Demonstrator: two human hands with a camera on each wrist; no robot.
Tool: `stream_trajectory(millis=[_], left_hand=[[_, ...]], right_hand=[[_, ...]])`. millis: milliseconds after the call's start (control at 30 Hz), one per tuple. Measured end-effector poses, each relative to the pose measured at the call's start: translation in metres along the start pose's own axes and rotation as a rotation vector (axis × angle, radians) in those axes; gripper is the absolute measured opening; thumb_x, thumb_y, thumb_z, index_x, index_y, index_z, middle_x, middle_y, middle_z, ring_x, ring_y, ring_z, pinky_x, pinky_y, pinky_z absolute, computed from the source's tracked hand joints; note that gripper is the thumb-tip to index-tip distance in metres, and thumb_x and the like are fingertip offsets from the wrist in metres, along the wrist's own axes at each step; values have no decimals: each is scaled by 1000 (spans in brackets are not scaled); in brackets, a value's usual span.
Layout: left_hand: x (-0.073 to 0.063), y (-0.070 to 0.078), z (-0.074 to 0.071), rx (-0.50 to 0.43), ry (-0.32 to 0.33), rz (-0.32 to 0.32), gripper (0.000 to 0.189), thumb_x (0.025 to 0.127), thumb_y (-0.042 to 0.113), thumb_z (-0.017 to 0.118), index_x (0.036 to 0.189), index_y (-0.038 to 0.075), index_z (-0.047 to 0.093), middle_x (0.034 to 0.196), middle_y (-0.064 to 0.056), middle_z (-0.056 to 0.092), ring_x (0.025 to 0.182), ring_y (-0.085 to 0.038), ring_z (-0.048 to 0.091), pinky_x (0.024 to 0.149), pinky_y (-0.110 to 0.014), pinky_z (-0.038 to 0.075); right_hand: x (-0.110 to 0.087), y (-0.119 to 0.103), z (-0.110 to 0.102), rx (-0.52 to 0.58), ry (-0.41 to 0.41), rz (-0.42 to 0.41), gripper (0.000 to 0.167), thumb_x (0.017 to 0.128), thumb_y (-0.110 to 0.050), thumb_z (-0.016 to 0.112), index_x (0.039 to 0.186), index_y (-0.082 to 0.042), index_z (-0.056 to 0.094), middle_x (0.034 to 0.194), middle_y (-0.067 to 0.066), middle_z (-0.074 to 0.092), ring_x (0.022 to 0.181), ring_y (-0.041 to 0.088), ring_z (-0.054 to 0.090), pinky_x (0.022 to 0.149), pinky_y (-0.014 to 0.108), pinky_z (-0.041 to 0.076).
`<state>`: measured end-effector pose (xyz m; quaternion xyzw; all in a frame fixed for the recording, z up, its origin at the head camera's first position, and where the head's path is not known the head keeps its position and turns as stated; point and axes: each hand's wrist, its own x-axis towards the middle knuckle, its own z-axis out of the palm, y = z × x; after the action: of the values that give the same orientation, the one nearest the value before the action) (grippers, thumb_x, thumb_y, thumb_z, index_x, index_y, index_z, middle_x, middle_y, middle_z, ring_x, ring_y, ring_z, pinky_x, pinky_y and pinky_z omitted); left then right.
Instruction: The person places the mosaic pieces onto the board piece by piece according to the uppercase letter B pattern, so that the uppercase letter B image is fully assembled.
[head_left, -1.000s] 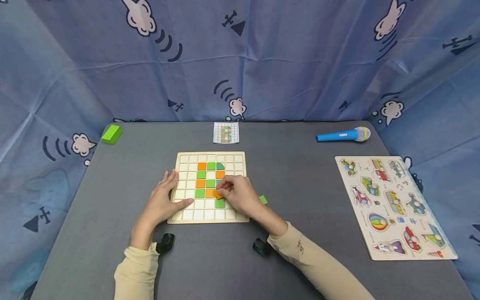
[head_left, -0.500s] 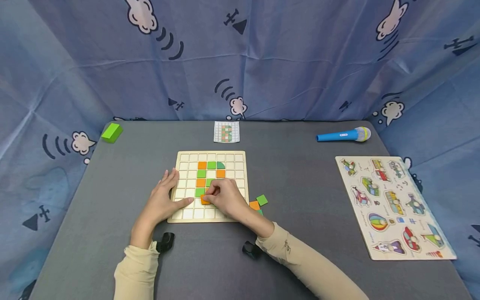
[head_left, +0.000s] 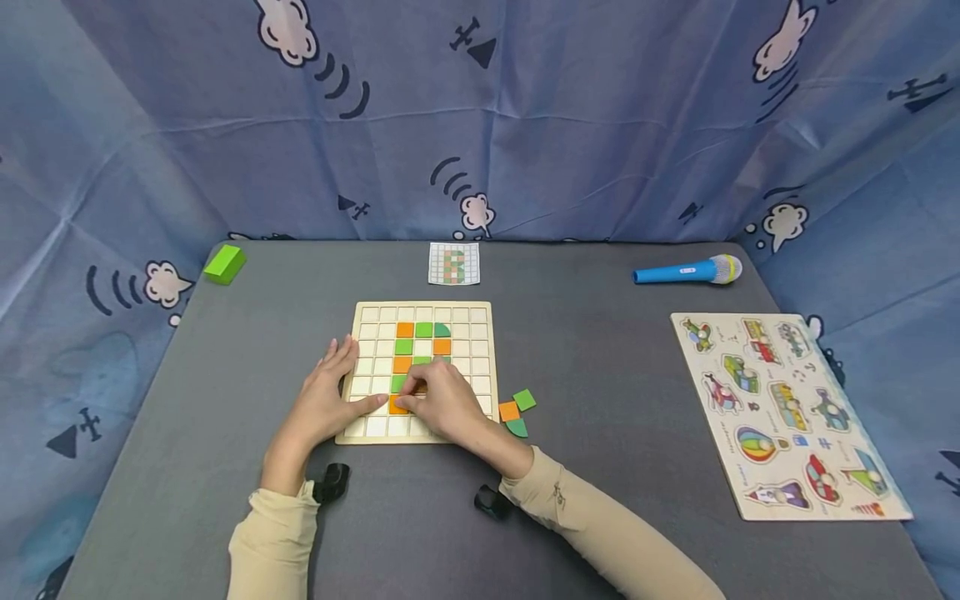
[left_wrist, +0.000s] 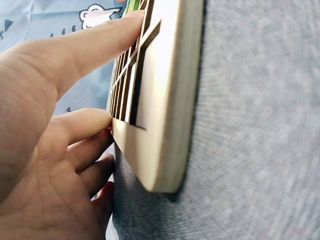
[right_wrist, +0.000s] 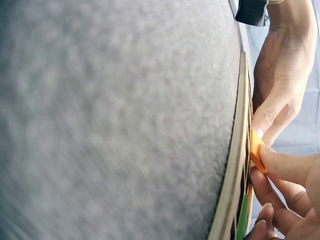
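A pale wooden grid board (head_left: pixel 493 354) lies on the grey table, with orange and green square tiles in its middle cells. A dark green quarter-round tile (head_left: pixel 442 331) is at the upper right of the pattern. My left hand (head_left: pixel 322 402) rests at the board's left side, thumb over the grid and fingers extended along the edge (left_wrist: pixel 175 150). Between thumb and fingertips, my right hand (head_left: pixel 447 406) pinches an orange square tile (right_wrist: pixel 257 152), tilted over a cell just below a green tile, close to the left thumb. Part of the pattern is hidden under the right hand.
Right of the board lie a green tile (head_left: pixel 524 400), an orange tile (head_left: pixel 509 412) and a dark green quarter-round tile (head_left: pixel 517 427). Behind it is a pattern card (head_left: pixel 453 264). A green block (head_left: pixel 224 264), a blue toy microphone (head_left: pixel 686 272) and a picture puzzle board (head_left: pixel 780 417) stand farther out.
My right hand has moved left across the board with the orange tile, from the pattern's right side to its lower left. The loose tiles at right came into view. My left hand has stayed put.
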<state>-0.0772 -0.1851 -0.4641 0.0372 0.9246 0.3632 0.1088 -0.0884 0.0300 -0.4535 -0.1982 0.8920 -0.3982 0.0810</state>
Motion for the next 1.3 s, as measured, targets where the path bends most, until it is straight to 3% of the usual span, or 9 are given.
stream_trajectory(millis=[233, 533, 700, 867, 1167, 1300], left_hand=[[0, -2, 1, 0, 0, 2, 102, 91, 36, 84, 166, -1, 25, 177, -16, 15, 166, -41, 8, 131, -67, 13], [0, -1, 1, -4, -4, -8, 102, 92, 36, 84, 167, 1, 24, 178, -15, 14, 166, -41, 7, 129, -71, 13], [-1, 0, 0, -9, 2, -13, 102, 91, 35, 85, 166, 0, 25, 178, -15, 14, 166, -41, 7, 130, -69, 13], [-1, 1, 0, -10, -1, -3, 102, 91, 35, 84, 166, -1, 25, 178, -15, 15, 166, -41, 8, 130, -68, 13], [-1, 0, 1, -21, 2, 4, 103, 91, 36, 85, 166, 0, 25, 178, -14, 15, 166, -40, 7, 130, -69, 13], [0, -1, 1, -22, 7, 5, 103, 90, 36, 85, 166, 0, 26, 178, -15, 16, 166, -41, 8, 129, -70, 14]], right_hand=[[-1, 2, 1, -84, 8, -2, 12, 88, -16, 88, 80, -16, 80, 93, 0, 67, 91, 15, 56, 75, 25, 49], [-3, 10, -12, -38, -64, 30, 16, 85, -15, 91, 92, -14, 77, 96, 0, 66, 94, 15, 55, 79, 27, 49], [-7, 21, -25, 24, -135, -37, 19, 85, -10, 90, 98, -11, 76, 101, 3, 67, 96, 19, 56, 86, 28, 47], [-16, 36, -41, 50, -144, -76, 21, 85, -10, 89, 103, -9, 77, 103, 5, 68, 96, 21, 58, 87, 27, 47], [-36, 61, -73, 102, -132, -39, 22, 88, -10, 87, 108, -9, 77, 108, 6, 69, 91, 21, 58, 78, 27, 45], [-43, 69, -87, 100, -173, -4, 31, 86, -13, 90, 113, -11, 76, 112, 6, 68, 95, 22, 56, 83, 29, 46]])
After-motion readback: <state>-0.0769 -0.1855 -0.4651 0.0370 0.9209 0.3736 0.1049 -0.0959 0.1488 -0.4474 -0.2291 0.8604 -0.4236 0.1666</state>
